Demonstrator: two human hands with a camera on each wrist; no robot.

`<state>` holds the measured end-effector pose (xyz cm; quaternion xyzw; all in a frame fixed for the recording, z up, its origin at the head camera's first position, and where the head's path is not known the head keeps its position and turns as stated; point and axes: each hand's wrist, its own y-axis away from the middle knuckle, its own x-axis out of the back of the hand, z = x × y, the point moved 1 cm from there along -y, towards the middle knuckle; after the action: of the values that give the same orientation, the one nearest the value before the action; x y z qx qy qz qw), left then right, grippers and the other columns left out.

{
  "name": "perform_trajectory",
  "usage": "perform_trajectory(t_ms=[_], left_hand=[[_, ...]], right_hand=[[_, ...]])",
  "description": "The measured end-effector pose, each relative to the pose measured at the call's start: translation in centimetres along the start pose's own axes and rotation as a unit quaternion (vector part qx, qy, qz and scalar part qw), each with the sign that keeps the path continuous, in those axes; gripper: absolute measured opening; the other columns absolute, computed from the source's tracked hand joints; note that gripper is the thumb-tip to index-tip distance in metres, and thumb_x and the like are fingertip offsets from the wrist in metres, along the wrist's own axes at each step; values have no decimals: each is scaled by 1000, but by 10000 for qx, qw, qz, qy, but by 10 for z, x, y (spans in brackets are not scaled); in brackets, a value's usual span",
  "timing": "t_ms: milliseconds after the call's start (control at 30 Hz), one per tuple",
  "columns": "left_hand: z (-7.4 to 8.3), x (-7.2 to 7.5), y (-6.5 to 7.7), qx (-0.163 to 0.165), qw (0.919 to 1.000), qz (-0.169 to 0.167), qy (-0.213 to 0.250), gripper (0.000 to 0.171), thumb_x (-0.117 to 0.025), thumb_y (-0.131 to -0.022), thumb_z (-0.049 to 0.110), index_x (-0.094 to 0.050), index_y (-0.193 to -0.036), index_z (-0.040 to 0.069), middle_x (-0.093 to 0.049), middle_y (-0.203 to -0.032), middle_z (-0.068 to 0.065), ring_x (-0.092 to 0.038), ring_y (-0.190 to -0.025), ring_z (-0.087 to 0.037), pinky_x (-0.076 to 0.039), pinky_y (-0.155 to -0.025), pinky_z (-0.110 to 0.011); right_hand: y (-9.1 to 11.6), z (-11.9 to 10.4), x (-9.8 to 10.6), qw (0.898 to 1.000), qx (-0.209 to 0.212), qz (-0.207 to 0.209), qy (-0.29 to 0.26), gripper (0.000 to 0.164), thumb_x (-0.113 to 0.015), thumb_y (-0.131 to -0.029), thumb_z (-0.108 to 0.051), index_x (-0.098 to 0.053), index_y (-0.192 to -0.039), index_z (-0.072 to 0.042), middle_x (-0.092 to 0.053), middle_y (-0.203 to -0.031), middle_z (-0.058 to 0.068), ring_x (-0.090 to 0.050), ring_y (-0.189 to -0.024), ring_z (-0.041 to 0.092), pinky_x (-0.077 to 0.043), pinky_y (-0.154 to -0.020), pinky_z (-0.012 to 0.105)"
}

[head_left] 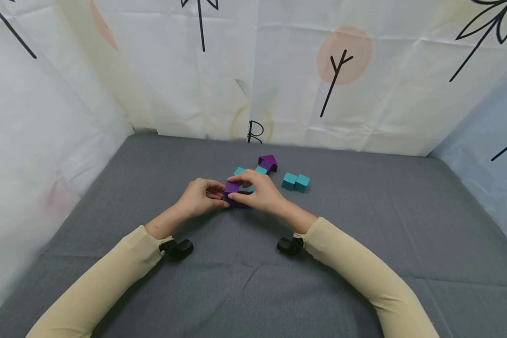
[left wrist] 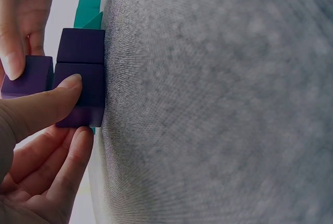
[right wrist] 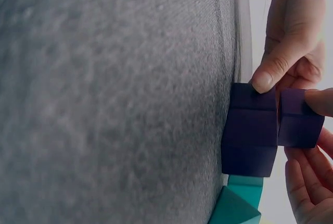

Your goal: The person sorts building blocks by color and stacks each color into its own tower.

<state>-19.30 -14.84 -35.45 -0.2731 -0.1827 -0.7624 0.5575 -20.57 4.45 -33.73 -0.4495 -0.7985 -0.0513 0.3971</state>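
Observation:
Two dark purple cubes (left wrist: 80, 46) stand side by side on the grey table cover. Another purple cube (head_left: 231, 187) sits over the left end one, overlapping its top in the head view. My right hand (head_left: 262, 190) pinches this upper cube between thumb and fingers. At the left end of the row, my left hand (head_left: 198, 198) holds the lower purple cube (right wrist: 253, 96), thumb on its near face and fingers around the far side. Teal blocks (right wrist: 234, 206) lie close behind the row, one with a slanted face, partly hidden by my right hand.
Two teal cubes (head_left: 295, 182) sit together right of my right hand. Behind it, a purple triangular block (head_left: 268, 159) lies next to another purple block (head_left: 266, 165). A patterned white cloth (head_left: 295, 94) hangs along the table's back edge.

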Motion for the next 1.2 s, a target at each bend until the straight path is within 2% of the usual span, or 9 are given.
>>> perform_trajectory(t_ms=[167, 467, 700, 933, 1200], left_hand=[[0, 1, 0, -45, 10000, -20, 54, 35, -76, -80, 4, -66, -112, -8, -69, -105, -22, -69, -95, -30, -58, -80, -34], [-1, 0, -1, -43, 10000, -33, 76, 38, -76, -81, 5, -65, -114, -8, -69, -105, -22, -69, -96, -31, -58, -81, -33], [-1, 0, -1, -27, 10000, -11, 85, 36, -77, -80, 5, -66, -113, -7, -69, -104, -21, -69, -94, -30, -58, -80, -33], [-1, 0, -1, -31, 10000, -13, 73, 36, -77, -80, 5, -66, -112, -7, -70, -103, -21, -70, -93, -29, -58, -79, -33], [-2, 0, 0, -11, 9999, -45, 93, 37, -77, -81, 6, -65, -113, -7, -69, -104, -21, -69, -94, -29, -58, -80, -33]], right_hand=[[-2, -1, -4, 9999, 31, -103, 19, 35, -72, -87, -16, -66, -119, -5, -65, -110, 8, -61, -101, 19, -52, -89, 27], [-2, -2, -5, 9999, 7, -112, -91, 35, -72, -87, -15, -65, -120, -4, -65, -111, 9, -61, -103, 20, -52, -90, 29], [-2, -2, -6, 9998, 117, -42, 130, 35, -73, -86, -14, -65, -119, -4, -65, -110, 9, -62, -101, 19, -52, -88, 28], [-2, -2, -7, 9999, 122, -7, 96, 35, -73, -86, -13, -65, -119, -3, -65, -110, 10, -62, -102, 20, -52, -88, 27], [-1, 0, -6, 9999, 97, -96, 86, 40, -74, -85, -17, -63, -122, -5, -65, -112, 9, -61, -104, 19, -52, -89, 29]])
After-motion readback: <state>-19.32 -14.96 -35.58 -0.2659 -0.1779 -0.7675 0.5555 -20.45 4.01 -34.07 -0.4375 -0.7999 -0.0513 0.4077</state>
